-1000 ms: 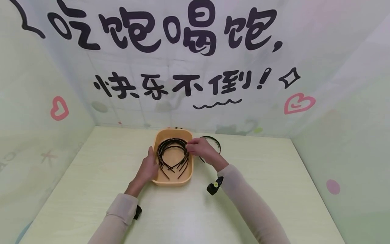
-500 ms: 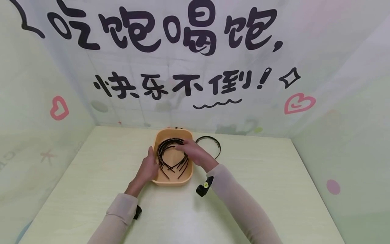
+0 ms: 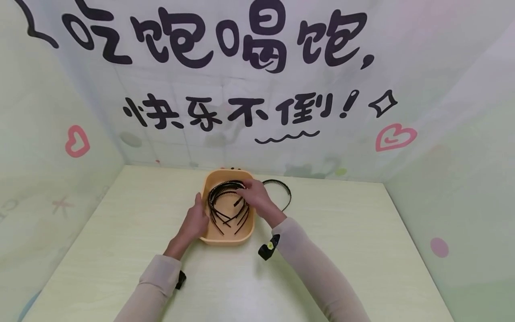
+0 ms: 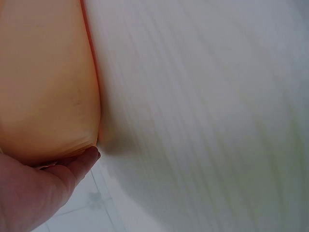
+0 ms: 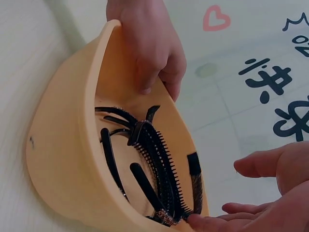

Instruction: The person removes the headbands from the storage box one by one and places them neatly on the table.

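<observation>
Several black toothed headbands [image 3: 217,208] lie overlapping in a light-orange plastic bin [image 3: 227,243]. My left hand [image 3: 197,220] grips the bin's left side, its thumb and fingers on either side of the rim in the right wrist view. Over the bin's right rim is my right hand [image 3: 257,197]. In the right wrist view its thumb stands apart from its fingers [image 5: 212,223], whose tips are right at the headbands near the rim. One headband end points up beside those fingertips. Another black toothed headband [image 3: 287,190] lies on the table just right of the bin, partly hidden by my right hand.
The pale wooden table [image 3: 342,232] extends around the bin. A printed back wall [image 3: 225,147] with large black characters rises close behind the bin, and side walls stand left and right.
My right hand has moved left from the bin's right edge to over the headbands, then slightly up. A headband end now shows below its fingers. My left hand stays put.
</observation>
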Available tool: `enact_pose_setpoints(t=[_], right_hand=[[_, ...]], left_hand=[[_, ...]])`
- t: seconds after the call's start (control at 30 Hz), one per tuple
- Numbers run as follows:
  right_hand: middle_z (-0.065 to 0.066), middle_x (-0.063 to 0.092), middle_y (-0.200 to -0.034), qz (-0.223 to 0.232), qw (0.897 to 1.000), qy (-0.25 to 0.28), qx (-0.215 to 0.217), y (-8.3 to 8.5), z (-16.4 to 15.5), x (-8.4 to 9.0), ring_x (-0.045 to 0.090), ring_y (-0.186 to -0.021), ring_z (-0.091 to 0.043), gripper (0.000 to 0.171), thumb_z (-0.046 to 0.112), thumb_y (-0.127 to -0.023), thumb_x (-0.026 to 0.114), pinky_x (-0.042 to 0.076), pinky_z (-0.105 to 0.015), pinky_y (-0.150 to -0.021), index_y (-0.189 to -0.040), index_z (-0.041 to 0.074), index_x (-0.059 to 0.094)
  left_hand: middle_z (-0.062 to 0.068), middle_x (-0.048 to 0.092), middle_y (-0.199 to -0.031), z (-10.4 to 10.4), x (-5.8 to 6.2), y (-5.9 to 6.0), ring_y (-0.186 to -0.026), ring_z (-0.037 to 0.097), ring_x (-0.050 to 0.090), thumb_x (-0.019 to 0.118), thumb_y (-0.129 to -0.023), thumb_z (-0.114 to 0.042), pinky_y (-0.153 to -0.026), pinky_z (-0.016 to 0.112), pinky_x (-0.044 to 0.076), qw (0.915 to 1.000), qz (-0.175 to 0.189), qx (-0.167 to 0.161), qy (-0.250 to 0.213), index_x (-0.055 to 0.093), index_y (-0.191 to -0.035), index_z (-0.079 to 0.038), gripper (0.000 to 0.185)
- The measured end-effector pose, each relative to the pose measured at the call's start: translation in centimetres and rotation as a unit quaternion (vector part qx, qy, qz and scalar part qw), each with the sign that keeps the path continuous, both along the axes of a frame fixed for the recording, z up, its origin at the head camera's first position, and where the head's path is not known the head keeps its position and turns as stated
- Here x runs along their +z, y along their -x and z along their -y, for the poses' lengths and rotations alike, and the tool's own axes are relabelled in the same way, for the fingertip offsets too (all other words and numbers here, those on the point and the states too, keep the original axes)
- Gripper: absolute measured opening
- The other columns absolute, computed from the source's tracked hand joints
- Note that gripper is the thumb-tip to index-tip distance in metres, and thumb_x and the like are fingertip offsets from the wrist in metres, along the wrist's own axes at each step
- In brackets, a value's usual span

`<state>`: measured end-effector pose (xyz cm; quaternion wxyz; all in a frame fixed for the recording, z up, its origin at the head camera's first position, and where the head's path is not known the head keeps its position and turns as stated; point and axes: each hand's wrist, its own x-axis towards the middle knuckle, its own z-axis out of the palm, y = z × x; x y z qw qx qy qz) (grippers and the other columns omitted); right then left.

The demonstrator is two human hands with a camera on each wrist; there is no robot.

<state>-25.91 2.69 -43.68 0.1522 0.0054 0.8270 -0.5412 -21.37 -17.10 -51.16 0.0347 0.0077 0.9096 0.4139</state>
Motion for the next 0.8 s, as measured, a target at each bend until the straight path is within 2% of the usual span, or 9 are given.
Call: enact_pose_setpoints(t=[0.13, 0.27, 0.33, 0.5, 0.6, 0.8], right_hand=[[-0.020, 0.048, -0.146, -0.007, 1.000, 0.008, -0.027, 0.4, -0.3, -0.4, 0.051, -0.130, -0.034, 0.050, 0.016, -0.097, 0.061, 0.048, -0.046, -0.101, -0.143, -0.001, 0.050], [-0.024, 0.056, -0.134, 0.014, 0.996, 0.073, -0.041, 0.8, -0.5, -0.6, 0.062, -0.114, -0.038, 0.049, 0.007, -0.097, 0.060, 0.052, -0.046, -0.096, -0.143, -0.005, 0.048], [-0.023, 0.060, -0.126, 0.034, 0.992, 0.109, -0.045, 1.0, -0.5, -0.8, 0.066, -0.106, -0.038, 0.050, 0.004, -0.097, 0.059, 0.053, -0.046, -0.094, -0.144, -0.006, 0.046], [-0.017, 0.070, -0.102, 0.057, 0.989, 0.129, -0.051, 1.3, -0.4, -1.3, 0.071, -0.079, -0.023, 0.045, 0.004, -0.095, 0.062, 0.056, -0.042, -0.088, -0.138, -0.006, 0.052], [-0.016, 0.071, -0.095, 0.058, 0.989, 0.129, -0.050, 1.3, -0.3, -1.5, 0.069, -0.069, -0.015, 0.040, 0.003, -0.094, 0.064, 0.057, -0.040, -0.084, -0.132, -0.007, 0.057], [-0.017, 0.070, -0.093, 0.050, 0.991, 0.112, -0.046, 1.2, 0.0, -1.6, 0.069, -0.066, -0.018, 0.049, -0.001, -0.090, 0.064, 0.057, -0.044, -0.082, -0.138, -0.004, 0.053]], left_hand=[[0.047, 0.051, -0.123, 0.0, 0.0, 0.0, -0.065, 0.027, 0.061, 0.034, -0.091, 0.008, -0.057, 0.035, 0.050, 1.0000, 0.002, 0.000, 0.000, -0.004, -0.152, 0.013, 0.072], [0.045, 0.056, -0.115, -0.1, 0.0, 0.1, -0.061, 0.025, 0.058, 0.036, -0.091, 0.007, -0.055, 0.034, 0.048, 1.0000, 0.003, 0.002, 0.000, -0.004, -0.152, 0.013, 0.073], [0.041, 0.061, -0.105, -0.1, 0.0, 0.1, -0.061, 0.024, 0.058, 0.038, -0.090, 0.008, -0.056, 0.034, 0.048, 1.0000, 0.003, 0.002, 0.002, -0.003, -0.152, 0.013, 0.075], [0.035, 0.063, -0.094, -0.1, 0.0, 0.0, -0.066, 0.026, 0.060, 0.041, -0.085, 0.010, -0.060, 0.036, 0.050, 1.0000, -0.001, 0.003, 0.006, -0.001, -0.152, 0.014, 0.079], [0.037, 0.063, -0.100, -0.1, 0.0, -0.1, -0.072, 0.029, 0.063, 0.041, -0.086, 0.010, -0.064, 0.038, 0.052, 1.0000, -0.004, 0.003, 0.006, 0.000, -0.152, 0.014, 0.078], [0.045, 0.051, -0.127, -0.1, 0.1, -0.1, -0.090, 0.037, 0.065, 0.036, -0.092, 0.008, -0.076, 0.043, 0.053, 0.9999, -0.008, 0.000, 0.009, -0.002, -0.152, 0.014, 0.071]])
